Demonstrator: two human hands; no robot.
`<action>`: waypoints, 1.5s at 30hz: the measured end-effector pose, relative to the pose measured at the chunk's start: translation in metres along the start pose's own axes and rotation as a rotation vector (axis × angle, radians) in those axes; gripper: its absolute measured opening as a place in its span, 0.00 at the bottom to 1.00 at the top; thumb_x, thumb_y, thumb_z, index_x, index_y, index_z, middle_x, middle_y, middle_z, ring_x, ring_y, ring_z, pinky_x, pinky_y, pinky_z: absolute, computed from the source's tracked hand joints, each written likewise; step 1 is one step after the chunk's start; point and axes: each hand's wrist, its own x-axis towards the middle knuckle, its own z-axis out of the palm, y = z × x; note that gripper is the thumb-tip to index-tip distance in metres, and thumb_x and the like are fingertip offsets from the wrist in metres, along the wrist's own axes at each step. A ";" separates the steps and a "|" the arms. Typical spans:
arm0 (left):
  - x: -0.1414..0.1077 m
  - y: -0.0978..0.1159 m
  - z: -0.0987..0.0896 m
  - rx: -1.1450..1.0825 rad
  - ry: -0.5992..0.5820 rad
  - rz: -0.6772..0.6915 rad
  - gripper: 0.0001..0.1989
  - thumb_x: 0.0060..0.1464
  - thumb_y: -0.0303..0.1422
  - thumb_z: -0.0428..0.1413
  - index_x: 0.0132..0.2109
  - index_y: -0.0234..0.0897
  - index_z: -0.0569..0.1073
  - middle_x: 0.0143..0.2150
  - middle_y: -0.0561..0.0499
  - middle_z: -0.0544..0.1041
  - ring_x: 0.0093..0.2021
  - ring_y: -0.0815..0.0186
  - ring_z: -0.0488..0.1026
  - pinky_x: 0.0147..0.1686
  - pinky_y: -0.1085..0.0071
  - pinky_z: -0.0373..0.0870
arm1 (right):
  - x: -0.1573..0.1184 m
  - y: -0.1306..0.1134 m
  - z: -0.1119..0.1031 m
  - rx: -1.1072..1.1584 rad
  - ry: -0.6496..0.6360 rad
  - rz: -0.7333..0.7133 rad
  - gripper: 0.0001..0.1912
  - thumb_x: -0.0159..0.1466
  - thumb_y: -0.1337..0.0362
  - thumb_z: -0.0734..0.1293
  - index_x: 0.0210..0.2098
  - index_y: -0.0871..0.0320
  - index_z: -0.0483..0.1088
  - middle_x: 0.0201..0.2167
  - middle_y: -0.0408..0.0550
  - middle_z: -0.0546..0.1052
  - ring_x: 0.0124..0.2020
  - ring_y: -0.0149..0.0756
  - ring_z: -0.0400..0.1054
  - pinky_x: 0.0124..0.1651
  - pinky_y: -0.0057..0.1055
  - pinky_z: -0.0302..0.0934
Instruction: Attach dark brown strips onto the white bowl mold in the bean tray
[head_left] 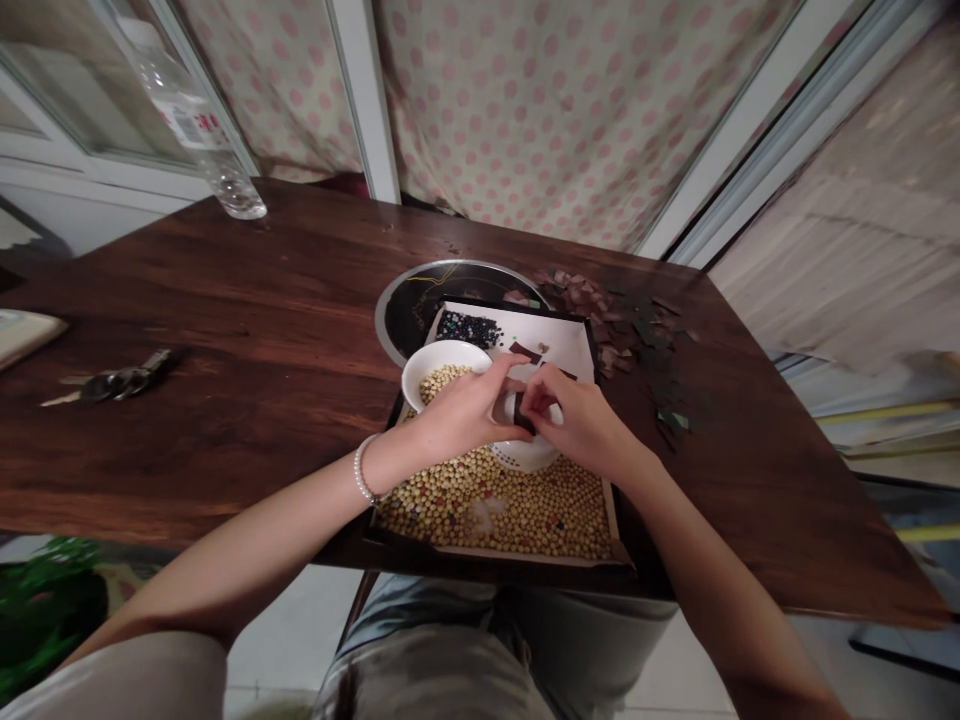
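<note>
My left hand (457, 415) curls over the right rim of a white bowl (442, 368) that holds pale soybeans. My right hand (577, 425) is close beside it, with its fingertips pinching a small dark piece (523, 412). Under both hands sits a small white perforated strainer (529, 452), partly hidden by my fingers. A dark-rimmed tray (495, 505) is spread with many soybeans, mixed with some darker beans. At its far end, a white paper sheet carries a patch of black beans (461, 328).
The tray rests on a dark wooden table (225, 440) and overlaps a round black metal-rimmed disc (409, 315). Dark flakes (615, 330) lie scattered beyond its right side. Keys (124, 385), a plastic water bottle (187, 125) and a book corner (22, 335) lie further off.
</note>
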 end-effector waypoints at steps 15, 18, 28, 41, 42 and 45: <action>-0.002 0.005 -0.004 -0.027 0.126 0.079 0.35 0.44 0.32 0.63 0.57 0.42 0.56 0.47 0.48 0.76 0.47 0.56 0.73 0.46 0.61 0.68 | 0.003 0.007 -0.003 0.228 0.410 0.013 0.09 0.55 0.71 0.64 0.32 0.55 0.59 0.28 0.40 0.71 0.30 0.29 0.69 0.35 0.29 0.66; -0.002 0.004 -0.003 -0.086 0.207 0.120 0.35 0.44 0.31 0.63 0.57 0.41 0.55 0.46 0.48 0.76 0.50 0.57 0.71 0.51 0.61 0.65 | 0.006 0.008 -0.001 0.385 0.546 0.036 0.11 0.55 0.70 0.65 0.31 0.54 0.58 0.28 0.40 0.71 0.32 0.30 0.70 0.35 0.30 0.67; 0.006 -0.005 -0.011 -0.360 0.742 0.148 0.23 0.58 0.38 0.50 0.57 0.44 0.50 0.53 0.46 0.69 0.55 0.60 0.66 0.57 0.57 0.60 | 0.022 0.004 0.005 0.582 0.525 0.166 0.13 0.53 0.67 0.66 0.30 0.53 0.54 0.29 0.42 0.72 0.33 0.31 0.70 0.39 0.34 0.67; 0.003 -0.002 -0.011 -0.227 0.575 0.111 0.25 0.56 0.34 0.53 0.57 0.42 0.51 0.54 0.45 0.68 0.55 0.62 0.65 0.56 0.60 0.61 | 0.007 0.009 -0.003 0.623 0.058 0.097 0.10 0.57 0.65 0.67 0.38 0.57 0.64 0.33 0.45 0.75 0.34 0.30 0.70 0.40 0.32 0.66; 0.001 -0.001 -0.009 -0.203 0.470 0.111 0.25 0.55 0.34 0.54 0.56 0.41 0.52 0.53 0.46 0.69 0.54 0.62 0.66 0.55 0.61 0.62 | -0.002 0.012 -0.012 0.659 0.008 0.131 0.14 0.55 0.65 0.68 0.40 0.57 0.64 0.31 0.44 0.75 0.32 0.30 0.70 0.36 0.30 0.66; -0.002 0.001 -0.002 -0.085 0.144 0.128 0.28 0.50 0.33 0.59 0.55 0.39 0.57 0.52 0.45 0.70 0.53 0.58 0.67 0.53 0.60 0.64 | -0.022 0.017 -0.037 0.642 -0.242 0.186 0.10 0.53 0.64 0.70 0.34 0.59 0.68 0.29 0.44 0.75 0.30 0.30 0.71 0.34 0.29 0.66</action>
